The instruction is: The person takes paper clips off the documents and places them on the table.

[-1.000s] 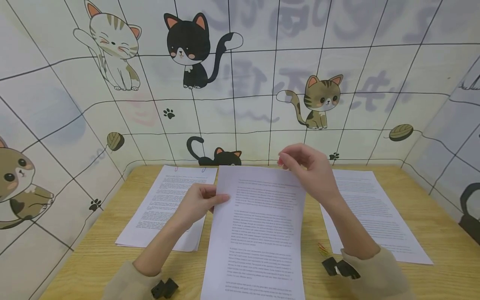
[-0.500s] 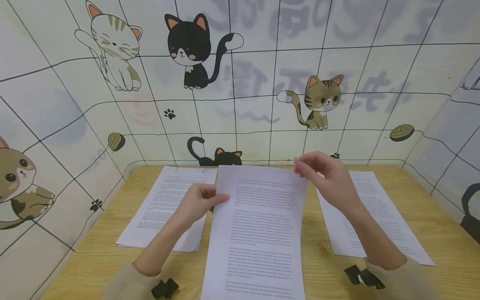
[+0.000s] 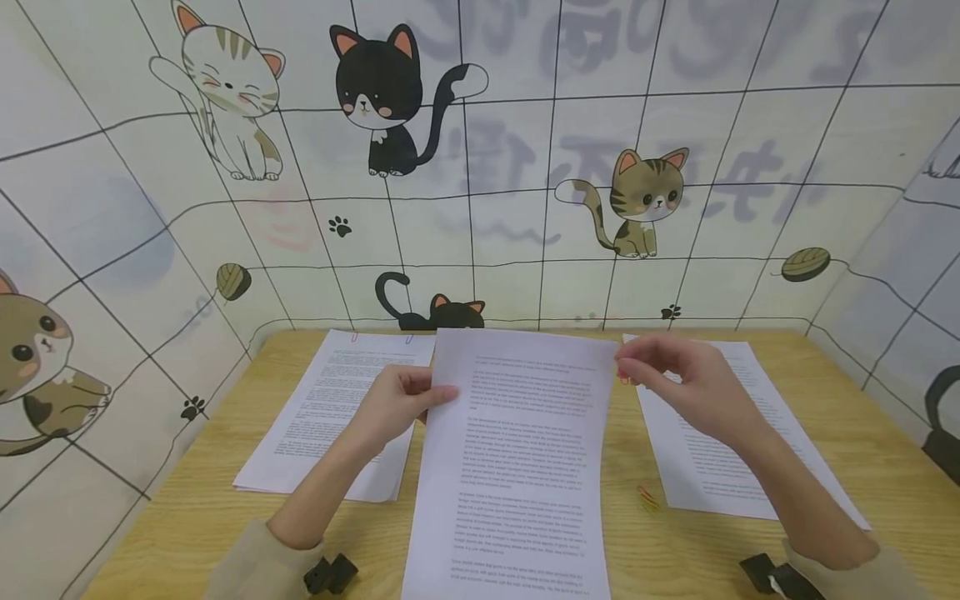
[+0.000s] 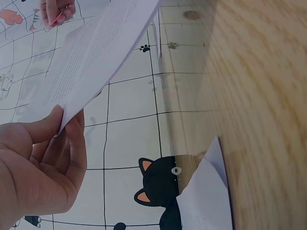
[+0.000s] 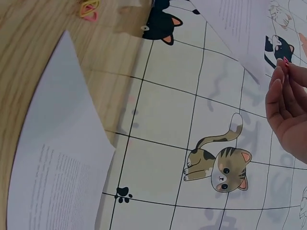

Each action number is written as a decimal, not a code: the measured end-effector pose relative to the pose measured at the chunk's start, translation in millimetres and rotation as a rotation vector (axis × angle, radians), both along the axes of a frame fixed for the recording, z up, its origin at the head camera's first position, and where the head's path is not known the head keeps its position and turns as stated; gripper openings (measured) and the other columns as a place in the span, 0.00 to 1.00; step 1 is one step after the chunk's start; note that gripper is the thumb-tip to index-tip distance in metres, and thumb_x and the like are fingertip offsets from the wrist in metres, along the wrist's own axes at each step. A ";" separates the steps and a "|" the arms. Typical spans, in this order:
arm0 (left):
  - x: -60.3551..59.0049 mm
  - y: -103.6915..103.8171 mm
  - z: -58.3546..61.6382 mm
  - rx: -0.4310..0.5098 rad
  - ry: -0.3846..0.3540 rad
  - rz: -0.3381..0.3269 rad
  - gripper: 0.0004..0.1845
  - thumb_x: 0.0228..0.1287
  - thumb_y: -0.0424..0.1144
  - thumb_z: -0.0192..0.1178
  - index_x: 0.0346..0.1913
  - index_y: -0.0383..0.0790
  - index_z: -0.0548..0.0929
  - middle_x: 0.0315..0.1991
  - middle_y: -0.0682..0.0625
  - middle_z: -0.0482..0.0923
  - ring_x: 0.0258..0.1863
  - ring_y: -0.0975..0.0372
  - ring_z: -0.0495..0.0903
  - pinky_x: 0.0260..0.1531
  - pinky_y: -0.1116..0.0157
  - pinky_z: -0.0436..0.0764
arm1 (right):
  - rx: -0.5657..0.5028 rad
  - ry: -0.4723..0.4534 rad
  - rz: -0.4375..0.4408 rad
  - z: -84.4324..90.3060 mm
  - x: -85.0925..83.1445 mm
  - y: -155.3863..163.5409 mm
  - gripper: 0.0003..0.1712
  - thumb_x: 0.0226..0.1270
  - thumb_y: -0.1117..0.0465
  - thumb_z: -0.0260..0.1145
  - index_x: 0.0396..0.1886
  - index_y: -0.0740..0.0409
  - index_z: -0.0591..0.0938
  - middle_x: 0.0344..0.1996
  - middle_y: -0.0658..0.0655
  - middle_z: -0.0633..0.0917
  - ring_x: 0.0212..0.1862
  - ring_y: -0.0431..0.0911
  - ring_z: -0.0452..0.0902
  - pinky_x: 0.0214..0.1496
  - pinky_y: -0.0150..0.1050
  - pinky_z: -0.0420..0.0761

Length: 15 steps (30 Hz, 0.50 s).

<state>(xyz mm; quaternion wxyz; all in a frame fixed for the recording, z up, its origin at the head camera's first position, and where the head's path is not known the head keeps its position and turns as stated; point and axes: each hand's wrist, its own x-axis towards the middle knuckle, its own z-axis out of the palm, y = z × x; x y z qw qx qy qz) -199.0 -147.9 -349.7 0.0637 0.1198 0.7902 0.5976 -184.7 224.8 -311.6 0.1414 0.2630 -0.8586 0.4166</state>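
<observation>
The fingers [image 3: 628, 360] of the right hand [image 3: 690, 392] are pressed together at the tips and pinch a small pink paper clip [image 3: 623, 379], just beside the upper right corner of the middle sheets [image 3: 517, 467]; from the wrist view the clip [image 5: 286, 61] shows only as a small red point between the fingertips. The left hand [image 3: 393, 408] holds these sheets at their left edge, thumb on top and the other fingers curled under, and the left wrist view shows the paper [image 4: 96, 57] lifted a little from the surface [image 3: 187, 517]. The sheets lie in the middle of the surface, near its front edge. A clipped stack [image 3: 333, 417] lies toward the left edge, another stack of pages [image 3: 720, 450] toward the right edge, and some loose clips [image 3: 647, 498] lie between the middle sheets and the right stack. I judge that the step in hand is bringing the clip to the sheets. The next move probably calls for aligning the clip's mouth with the top edge near the corner and sliding it on, while the left hand keeps the pages even
</observation>
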 end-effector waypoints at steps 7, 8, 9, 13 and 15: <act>-0.4 -0.1 0.5 -0.014 0.009 0.005 0.14 0.65 0.33 0.68 0.52 0.32 0.87 0.36 0.44 0.88 0.28 0.57 0.84 0.31 0.62 0.82 | 0.070 -0.035 0.020 -5.3 4.6 16.8 0.05 0.71 0.64 0.68 0.42 0.51 0.84 0.32 0.49 0.86 0.33 0.41 0.80 0.35 0.31 0.78; -0.5 -0.1 0.3 -0.015 0.011 0.004 0.14 0.65 0.33 0.68 0.52 0.32 0.87 0.36 0.44 0.88 0.28 0.57 0.84 0.31 0.62 0.82 | 0.083 -0.049 0.022 -6.0 4.9 19.3 0.04 0.71 0.64 0.68 0.42 0.51 0.84 0.32 0.50 0.86 0.33 0.41 0.80 0.35 0.31 0.78; -0.6 -0.1 -0.1 -0.016 0.012 0.004 0.14 0.65 0.33 0.68 0.52 0.33 0.87 0.36 0.44 0.88 0.28 0.57 0.84 0.31 0.62 0.82 | 0.096 -0.065 0.026 -6.9 5.0 21.7 0.04 0.71 0.64 0.68 0.42 0.51 0.84 0.32 0.50 0.86 0.33 0.41 0.80 0.35 0.32 0.79; -0.7 -0.2 -1.1 -0.019 0.011 0.004 0.14 0.65 0.33 0.68 0.52 0.33 0.87 0.36 0.45 0.88 0.28 0.57 0.84 0.32 0.61 0.83 | 0.148 -0.136 0.051 -14.4 4.5 29.3 0.03 0.71 0.62 0.69 0.42 0.50 0.84 0.32 0.48 0.86 0.33 0.41 0.81 0.36 0.33 0.80; -0.6 -0.3 -1.3 -0.020 0.009 0.005 0.14 0.65 0.33 0.69 0.52 0.33 0.87 0.36 0.45 0.88 0.29 0.56 0.84 0.32 0.61 0.83 | 0.168 -0.169 0.071 -20.1 4.3 32.1 0.03 0.71 0.61 0.69 0.41 0.49 0.84 0.31 0.47 0.85 0.33 0.41 0.80 0.36 0.34 0.79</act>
